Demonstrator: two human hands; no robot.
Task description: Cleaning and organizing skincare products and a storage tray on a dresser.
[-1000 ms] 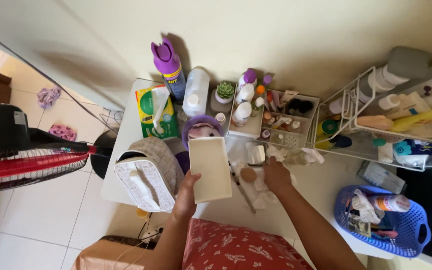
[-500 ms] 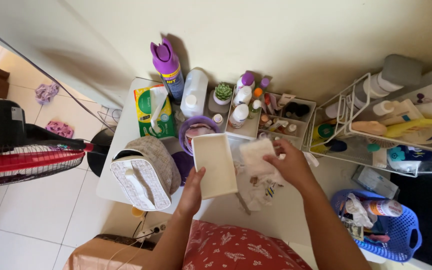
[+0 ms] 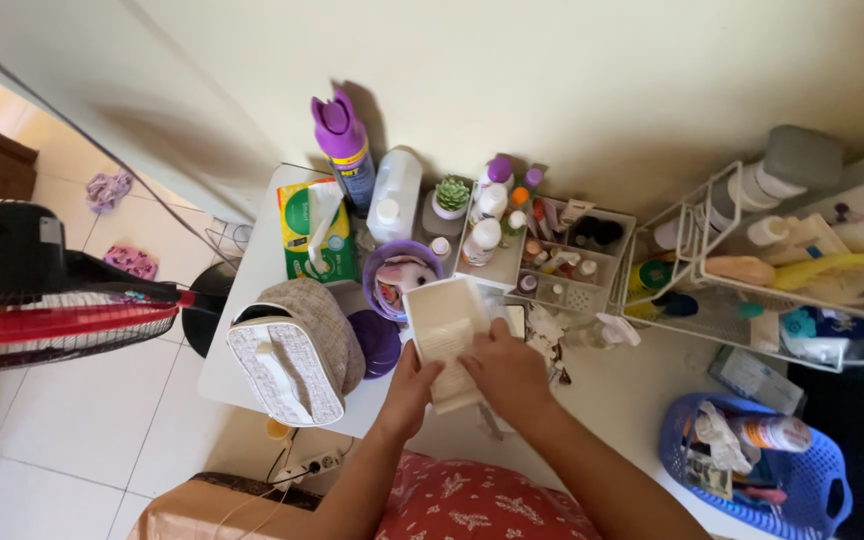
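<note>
My left hand (image 3: 409,388) grips the near left edge of a cream rectangular tray (image 3: 444,322), held tilted above the small white table (image 3: 257,268). My right hand (image 3: 505,371) presses a white wipe (image 3: 449,352) against the inside of the tray; most of the wipe is hidden under my fingers. Crumpled white tissues (image 3: 549,327) lie on the table just right of the tray.
A purple bowl (image 3: 398,270), its purple lid (image 3: 376,343), a patterned pouch (image 3: 292,352), a green wipes pack (image 3: 315,230), a spray can (image 3: 343,150), a white jug (image 3: 393,194) and an organiser of small bottles (image 3: 547,250) crowd the table. A wire rack (image 3: 732,260) and blue basket (image 3: 752,458) stand right; a fan (image 3: 47,310) left.
My right hand lifted a white wipe from the table, carried it left and now presses it into the tray. The tray has tilted and shifted slightly right.
</note>
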